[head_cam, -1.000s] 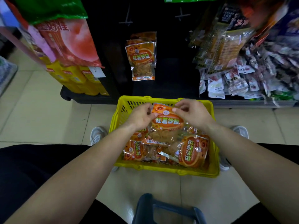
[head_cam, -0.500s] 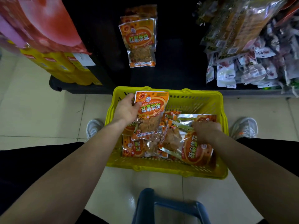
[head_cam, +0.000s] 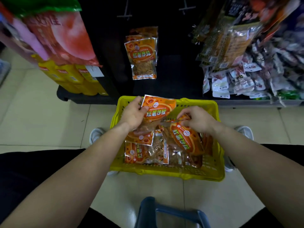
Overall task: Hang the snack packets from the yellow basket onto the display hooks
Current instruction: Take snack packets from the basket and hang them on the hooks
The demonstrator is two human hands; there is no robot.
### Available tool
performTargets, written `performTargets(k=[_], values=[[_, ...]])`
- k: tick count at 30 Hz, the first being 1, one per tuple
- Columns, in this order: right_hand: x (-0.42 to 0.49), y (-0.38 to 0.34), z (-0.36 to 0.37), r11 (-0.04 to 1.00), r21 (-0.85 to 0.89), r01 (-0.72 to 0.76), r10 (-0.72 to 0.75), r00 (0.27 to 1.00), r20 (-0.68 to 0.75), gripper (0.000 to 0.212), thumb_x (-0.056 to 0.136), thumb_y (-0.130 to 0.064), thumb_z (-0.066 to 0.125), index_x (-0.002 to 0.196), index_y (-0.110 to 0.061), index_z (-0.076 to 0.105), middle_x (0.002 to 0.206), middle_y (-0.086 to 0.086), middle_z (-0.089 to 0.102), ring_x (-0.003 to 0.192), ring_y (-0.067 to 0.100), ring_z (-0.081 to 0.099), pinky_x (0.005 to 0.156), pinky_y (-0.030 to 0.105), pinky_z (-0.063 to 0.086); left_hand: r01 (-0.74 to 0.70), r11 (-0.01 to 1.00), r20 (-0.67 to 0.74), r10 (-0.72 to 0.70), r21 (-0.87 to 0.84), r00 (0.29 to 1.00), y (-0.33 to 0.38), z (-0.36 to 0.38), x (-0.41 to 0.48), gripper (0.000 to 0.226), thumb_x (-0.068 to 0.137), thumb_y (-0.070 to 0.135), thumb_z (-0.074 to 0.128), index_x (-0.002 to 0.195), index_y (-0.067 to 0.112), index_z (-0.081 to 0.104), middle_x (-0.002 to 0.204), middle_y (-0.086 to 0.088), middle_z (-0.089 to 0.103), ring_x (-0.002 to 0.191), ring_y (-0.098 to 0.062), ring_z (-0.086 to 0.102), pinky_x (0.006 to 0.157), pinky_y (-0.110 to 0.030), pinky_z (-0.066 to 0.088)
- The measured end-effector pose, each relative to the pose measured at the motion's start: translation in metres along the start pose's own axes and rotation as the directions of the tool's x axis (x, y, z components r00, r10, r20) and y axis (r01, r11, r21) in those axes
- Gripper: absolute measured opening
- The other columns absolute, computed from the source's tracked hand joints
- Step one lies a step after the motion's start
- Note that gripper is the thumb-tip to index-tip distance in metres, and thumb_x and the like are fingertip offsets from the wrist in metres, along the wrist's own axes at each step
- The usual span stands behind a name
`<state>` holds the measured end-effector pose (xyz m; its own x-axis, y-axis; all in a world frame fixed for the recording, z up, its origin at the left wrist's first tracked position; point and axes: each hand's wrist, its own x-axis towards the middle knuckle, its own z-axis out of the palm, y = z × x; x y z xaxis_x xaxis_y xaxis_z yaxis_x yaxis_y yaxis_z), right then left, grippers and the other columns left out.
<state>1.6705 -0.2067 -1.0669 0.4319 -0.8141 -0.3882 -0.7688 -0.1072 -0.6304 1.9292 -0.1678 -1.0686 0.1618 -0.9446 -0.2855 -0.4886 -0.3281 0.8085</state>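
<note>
- yellow basket [head_cam: 212, 171]: slotted plastic, part-filled with orange packets.
- raised packet [head_cam: 158, 111]: orange with a clear window, tilted over the basket's far-left rim, pinched by the left hand [head_cam: 133, 114].
- slanted packet [head_cam: 185, 140]: in the basket's right half, top edge gripped by the right hand [head_cam: 197, 119].
- loose packets [head_cam: 144, 153]: heaped flat in the basket's near-left part.
- hung packets [head_cam: 141, 58]: upright, stacked, beyond the basket's far rim.
- display hooks [head_cam: 125, 14]: higher still, beyond the basket.

The pale tiled floor [head_cam: 49, 122] carries the yellow basket [head_cam: 164, 174], standing directly below the person's fingers [head_cam: 137, 100]. Past the fingers, the black display base [head_cam: 74, 97] rests on the tiles, and a white shoe [head_cam: 96, 134] sits out to either side of them.
</note>
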Motion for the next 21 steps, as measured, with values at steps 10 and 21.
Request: performTargets(k=[10,21], values=[[-0.028,-0.019,-0.031,0.999,-0.051,0.006,-0.012,0.994,-0.107,0.021,0.069,-0.035,0.089,0.071,-0.027,0.070,0.074,-0.009,0.067,0.072,0.009,0.062,0.060,0.027,0.046,-0.054,0.992,0.023,0.052,0.111,0.998,0.050,-0.029,-0.023,0.008,0.099,0.029,0.061,0.107,0.029,0.058,0.093,0.008,0.069,0.079,0.001,0.064,0.065,-0.017,0.049],[-0.044,-0.071,-0.094,0.954,-0.174,0.243,-0.240,0.970,0.036,0.014,0.085,-0.022,0.077,0.088,-0.035,0.072,0.093,-0.017,0.068,0.090,0.002,0.060,0.076,0.027,0.044,-0.179,0.984,0.076,0.180,-0.019,0.981,0.089,-0.065,-0.043,0.013,0.099,0.025,0.061,0.108,0.033,0.067,0.099,0.013,0.075,0.091,-0.001,0.071,0.072,-0.013,0.054]])
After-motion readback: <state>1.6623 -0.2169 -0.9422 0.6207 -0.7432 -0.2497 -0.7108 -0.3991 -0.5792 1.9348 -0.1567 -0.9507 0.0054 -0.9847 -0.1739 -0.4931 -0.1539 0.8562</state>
